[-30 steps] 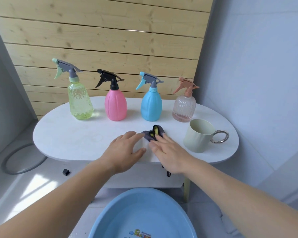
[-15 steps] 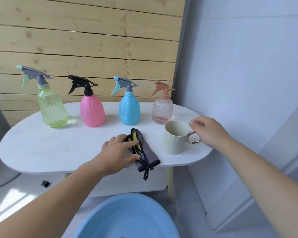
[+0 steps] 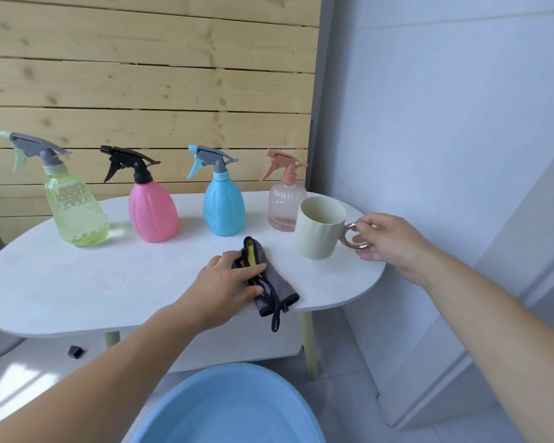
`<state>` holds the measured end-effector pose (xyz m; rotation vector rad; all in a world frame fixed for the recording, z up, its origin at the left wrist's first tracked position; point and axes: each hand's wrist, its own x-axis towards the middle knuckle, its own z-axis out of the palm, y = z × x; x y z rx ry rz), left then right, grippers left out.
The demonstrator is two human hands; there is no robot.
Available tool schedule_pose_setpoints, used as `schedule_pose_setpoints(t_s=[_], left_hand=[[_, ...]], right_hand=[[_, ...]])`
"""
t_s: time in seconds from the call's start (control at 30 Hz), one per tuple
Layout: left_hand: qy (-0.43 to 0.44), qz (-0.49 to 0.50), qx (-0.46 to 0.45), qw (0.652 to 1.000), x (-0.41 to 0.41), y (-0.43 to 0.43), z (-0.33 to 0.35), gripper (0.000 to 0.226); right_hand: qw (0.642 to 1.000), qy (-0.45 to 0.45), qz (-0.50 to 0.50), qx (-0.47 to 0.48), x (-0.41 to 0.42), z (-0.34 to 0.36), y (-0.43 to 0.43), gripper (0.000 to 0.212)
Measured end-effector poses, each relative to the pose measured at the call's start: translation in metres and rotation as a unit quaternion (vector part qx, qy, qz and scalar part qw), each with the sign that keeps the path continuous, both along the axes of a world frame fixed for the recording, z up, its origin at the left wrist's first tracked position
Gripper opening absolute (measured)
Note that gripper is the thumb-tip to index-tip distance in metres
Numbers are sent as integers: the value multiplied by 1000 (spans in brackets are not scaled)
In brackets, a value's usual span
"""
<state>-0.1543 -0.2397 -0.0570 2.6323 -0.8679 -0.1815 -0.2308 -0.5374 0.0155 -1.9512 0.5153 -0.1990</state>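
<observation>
L. hand (image 3: 222,285) covered part of cloth (image 3: 278,283); mug (image 3: 317,235) in r. hand (image 3: 394,247) hid corner of peach bottle (image 3: 282,204); basin (image 3: 237,390) below both hands was cut off at btm edge.
</observation>
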Motion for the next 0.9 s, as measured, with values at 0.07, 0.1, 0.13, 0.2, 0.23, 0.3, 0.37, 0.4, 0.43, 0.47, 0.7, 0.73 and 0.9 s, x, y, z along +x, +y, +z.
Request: schedule_pose_setpoints(t_s=[0.07,0.1,0.13,0.2,0.23,0.3,0.37,0.4,0.43,0.47,0.7,0.73,0.9], left_hand=[[1,-11,-13,1000,1,-17,-1,49],[0,-17,-18,1000,1,-27,-1,49],[-2,-23,-21,1000,1,-38,-1,49],[-10,-36,-23,999,0,-60,-1,49],[-14,-43,-22,999,0,-72,-1,49],[-14,-54,-16,998,0,-94,1,50],[-9,-58,-10,998,0,-113,2,49],[-7,-55,-8,998,0,-120,2,49],[-7,-52,-6,999,0,-126,3,48],[-11,-50,-4,999,0,-130,3,47],[-29,-38,3,999,4,-97,9,41],[-29,-29,5,999,4,-83,8,41],[-29,4,-12,999,2,-50,2,39]], right_hand=[[1000,-16,-12,-8,0,4,-4,17],[1000,-22,-16,-10,0,5,-6,17],[999,-28,-21,-11,0,6,-9,18],[999,-39,-34,-15,1,8,-14,19],[998,-46,-44,-18,1,8,-15,19],[995,-71,-69,-24,2,10,-18,19],[990,-99,-101,-26,4,12,-21,20],[987,-110,-117,-25,5,12,-22,20],[984,-119,-132,-24,7,13,-23,21],[981,-125,-143,-22,8,12,-23,21],[978,-119,-172,-22,11,9,-26,17],[978,-117,-170,-22,10,8,-26,19],[984,-95,-149,-29,8,-1,-27,21]])
